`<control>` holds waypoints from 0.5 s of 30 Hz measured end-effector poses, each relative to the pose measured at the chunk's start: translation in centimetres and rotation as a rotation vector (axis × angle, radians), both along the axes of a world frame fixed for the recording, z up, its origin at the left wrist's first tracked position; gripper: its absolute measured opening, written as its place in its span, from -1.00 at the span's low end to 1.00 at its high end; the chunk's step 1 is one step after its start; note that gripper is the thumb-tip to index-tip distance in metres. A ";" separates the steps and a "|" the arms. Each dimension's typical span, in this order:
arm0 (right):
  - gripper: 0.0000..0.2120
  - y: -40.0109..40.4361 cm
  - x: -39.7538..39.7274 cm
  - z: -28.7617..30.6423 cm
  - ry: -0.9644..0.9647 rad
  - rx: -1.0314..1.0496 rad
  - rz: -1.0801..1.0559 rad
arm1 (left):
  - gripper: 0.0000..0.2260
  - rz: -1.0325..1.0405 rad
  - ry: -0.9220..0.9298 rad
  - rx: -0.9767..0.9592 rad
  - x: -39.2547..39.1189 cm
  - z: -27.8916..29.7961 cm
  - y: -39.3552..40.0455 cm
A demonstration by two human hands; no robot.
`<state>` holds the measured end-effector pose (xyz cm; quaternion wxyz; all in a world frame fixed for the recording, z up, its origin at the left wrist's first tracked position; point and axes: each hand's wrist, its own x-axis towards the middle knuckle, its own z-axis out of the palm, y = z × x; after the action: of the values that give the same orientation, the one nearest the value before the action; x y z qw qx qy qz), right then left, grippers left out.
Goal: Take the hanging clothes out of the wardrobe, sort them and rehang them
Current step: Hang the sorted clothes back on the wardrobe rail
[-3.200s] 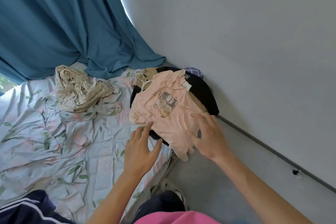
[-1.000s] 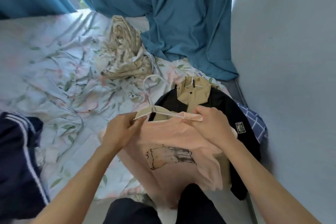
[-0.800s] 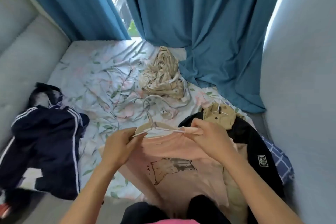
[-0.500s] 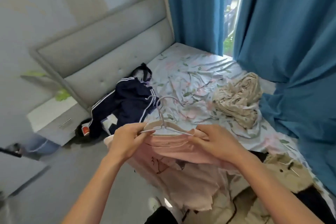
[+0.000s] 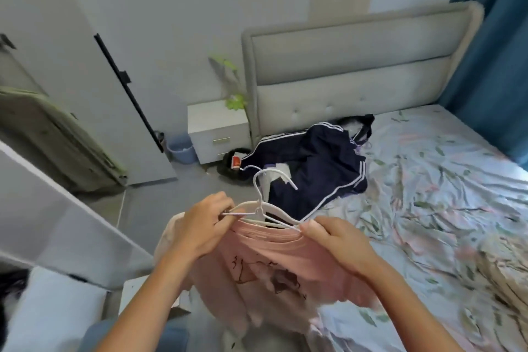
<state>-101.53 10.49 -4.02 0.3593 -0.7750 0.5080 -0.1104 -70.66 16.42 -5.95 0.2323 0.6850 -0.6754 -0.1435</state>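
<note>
I hold a pink T-shirt (image 5: 274,263) with a dark printed picture on a white hanger (image 5: 265,205), lifted in front of me beside the bed. My left hand (image 5: 200,226) pinches the hanger's left end together with the shirt's shoulder. My right hand (image 5: 334,243) grips the shirt's other shoulder over the hanger's right end. The hanger's hook points up and away from me. A navy jacket (image 5: 317,165) with white stripes lies on the bed near the headboard. The white wardrobe door (image 5: 94,88) with a black handle stands at the left.
The bed (image 5: 434,180) with a floral sheet fills the right; a beige crumpled cloth (image 5: 508,271) lies at its right edge. A grey headboard (image 5: 351,71), white nightstand (image 5: 217,128), blue bin (image 5: 181,148) and green garment (image 5: 54,137) stand beyond. Blue curtains (image 5: 491,51) hang far right.
My view has swung left from the curtain corner to the headboard and wardrobe. Both hands have carried the pink shirt on its hanger off the clothes pile and along with me.
</note>
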 end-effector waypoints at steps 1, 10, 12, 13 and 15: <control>-0.35 -1.1 2.4 0.0 0.002 0.009 0.004 | -0.76 0.034 0.010 -0.005 2.2 -0.2 -0.4; -0.40 -10.2 21.2 -0.3 -0.033 0.112 0.065 | -0.82 0.290 0.083 -0.126 19.7 0.2 -3.6; -0.39 -12.5 24.5 -0.5 -0.053 0.127 0.081 | -0.66 0.355 0.071 -0.106 22.3 0.0 -4.4; -0.43 -13.8 26.0 -0.6 -0.072 0.140 0.083 | -0.60 0.388 0.055 -0.097 23.5 -0.2 -4.8; -0.54 -16.6 28.9 -0.8 -0.100 0.152 0.108 | -0.53 0.461 0.035 -0.081 25.8 -0.7 -5.7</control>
<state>-72.61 -6.15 -4.78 0.4473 -0.7654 0.4537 -0.0907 -44.85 10.74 -6.68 0.2982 0.8085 -0.5023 -0.0714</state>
